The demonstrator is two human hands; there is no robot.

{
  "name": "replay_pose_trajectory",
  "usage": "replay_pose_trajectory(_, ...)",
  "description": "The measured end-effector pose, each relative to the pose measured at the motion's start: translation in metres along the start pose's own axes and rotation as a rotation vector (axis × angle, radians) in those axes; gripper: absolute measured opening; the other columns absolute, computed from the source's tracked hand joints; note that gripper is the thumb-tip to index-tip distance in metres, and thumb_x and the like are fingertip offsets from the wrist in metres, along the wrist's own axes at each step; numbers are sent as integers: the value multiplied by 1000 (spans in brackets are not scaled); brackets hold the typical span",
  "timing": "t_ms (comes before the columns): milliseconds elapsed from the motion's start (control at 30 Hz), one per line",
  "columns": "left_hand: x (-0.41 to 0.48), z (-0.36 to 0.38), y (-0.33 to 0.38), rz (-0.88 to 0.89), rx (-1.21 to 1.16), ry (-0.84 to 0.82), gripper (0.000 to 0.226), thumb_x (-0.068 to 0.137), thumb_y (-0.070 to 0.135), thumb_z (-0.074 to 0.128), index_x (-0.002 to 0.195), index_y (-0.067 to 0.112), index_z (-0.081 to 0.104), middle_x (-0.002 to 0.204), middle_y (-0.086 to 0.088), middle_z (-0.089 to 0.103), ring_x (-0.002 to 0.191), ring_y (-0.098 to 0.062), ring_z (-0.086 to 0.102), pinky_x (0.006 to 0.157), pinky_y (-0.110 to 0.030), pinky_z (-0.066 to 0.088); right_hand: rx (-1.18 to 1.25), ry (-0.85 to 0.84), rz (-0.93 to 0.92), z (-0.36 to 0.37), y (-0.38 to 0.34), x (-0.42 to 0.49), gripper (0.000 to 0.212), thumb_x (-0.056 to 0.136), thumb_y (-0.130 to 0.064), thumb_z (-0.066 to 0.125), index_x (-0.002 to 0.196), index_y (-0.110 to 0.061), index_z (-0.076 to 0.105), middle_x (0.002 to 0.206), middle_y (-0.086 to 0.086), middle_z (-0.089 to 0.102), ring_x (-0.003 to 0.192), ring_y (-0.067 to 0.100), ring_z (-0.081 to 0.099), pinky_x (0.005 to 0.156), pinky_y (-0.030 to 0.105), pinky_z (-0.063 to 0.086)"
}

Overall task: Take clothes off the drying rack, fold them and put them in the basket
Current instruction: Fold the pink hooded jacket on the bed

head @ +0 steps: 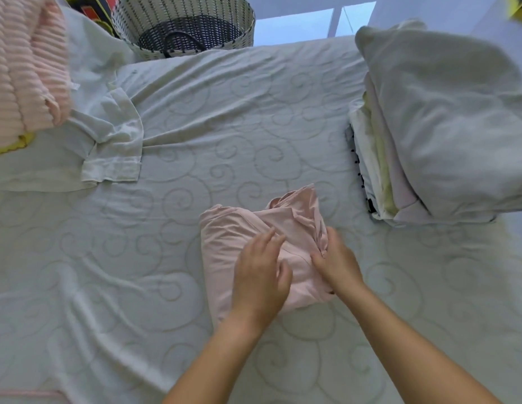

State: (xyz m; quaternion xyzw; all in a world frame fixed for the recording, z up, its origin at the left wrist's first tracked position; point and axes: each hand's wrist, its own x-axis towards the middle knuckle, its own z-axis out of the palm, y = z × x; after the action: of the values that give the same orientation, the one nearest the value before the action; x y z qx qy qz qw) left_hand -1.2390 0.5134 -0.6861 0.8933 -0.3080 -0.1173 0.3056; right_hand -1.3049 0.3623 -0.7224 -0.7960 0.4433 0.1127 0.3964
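Observation:
A pale pink garment [224, 246] lies partly folded on the bed, near its middle. My left hand [261, 275] lies flat on the garment with fingers straight, pressing it down. My right hand [335, 258] pinches a bunched fold at the garment's right edge. The woven black-and-white basket [183, 16] stands at the far edge of the bed, upper left, with a dark handle showing inside. No drying rack is in view.
A white shirt [113, 141] lies spread at the left, beside a pink ribbed blanket [23, 68]. At the right a stack of folded clothes [379, 170] sits under a grey pillow [446, 121]. The bedsheet [108, 287] has a swirl pattern.

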Motion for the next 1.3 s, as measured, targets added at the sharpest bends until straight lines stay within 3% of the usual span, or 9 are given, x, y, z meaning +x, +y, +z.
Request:
replay_pose_trajectory(133,-4,-18,-29,-292,404,-301,65,82,67,22,145,50,20,161,4,-7,146,-34,-12,108,-69,2,-299,325,-293,20,-7,-18,72,80,-40,63,145,-29,32,143,10,43,125,34,41,98,52,37)
replay_pose_trajectory(200,-10,-5,-42,-313,436,-361,73,75,76,3,145,54,5,155,8,-30,142,-34,-27,106,-71,1,-358,224,-423,35,-11,-25,62,83,-58,41,143,-40,34,156,7,27,141,34,23,108,59,22)
replay_pose_trajectory(300,-9,17,-52,-271,446,-344,75,76,75,7,144,51,24,160,1,-10,145,-38,-8,95,-80,15,-482,-61,-279,52,-3,-23,74,73,-74,0,145,-56,12,161,-5,-14,145,33,-18,112,58,-12)
replay_pose_trajectory(400,-9,30,-64,-259,465,-325,63,85,71,21,137,42,44,155,-7,30,138,-40,22,79,-82,29,-525,-65,-217,60,7,-15,78,68,-76,-10,143,-59,-2,158,-7,-24,143,34,-23,112,57,-16)
replay_pose_trajectory(600,-21,14,-80,-211,185,-60,73,82,68,37,146,38,20,158,-9,8,143,-41,16,106,-63,24,-266,244,-95,47,13,-19,81,79,-75,30,150,-45,6,161,7,3,146,33,6,114,53,10)
replay_pose_trajectory(700,-30,-4,-90,-441,-58,132,81,82,60,51,149,34,15,153,-20,16,138,-39,27,108,-47,32,-157,316,151,39,15,-18,89,81,-63,54,151,-39,5,149,16,23,132,40,31,104,52,29)
replay_pose_trajectory(900,-27,-13,-86,-626,-324,30,102,81,52,67,152,33,-5,158,1,23,137,-24,37,103,-33,35,-57,218,120,35,0,-19,94,81,-59,60,145,-53,-8,121,21,48,104,39,52,79,42,40)
replay_pose_trajectory(1067,-21,-23,-76,-473,-341,-33,90,80,51,61,149,44,4,151,-1,31,131,-21,41,92,-20,30,-117,155,-19,29,-8,-23,79,92,-40,55,150,-43,3,118,16,62,101,41,59,80,39,42)
replay_pose_trajectory(1300,-28,-73,-68,-290,-395,-99,54,89,30,64,134,51,41,127,1,43,118,-14,51,91,-17,38,-88,293,-307,30,-36,-70,42,89,-27,43,126,-39,60,82,18,58,75,39,56,66,36,46)
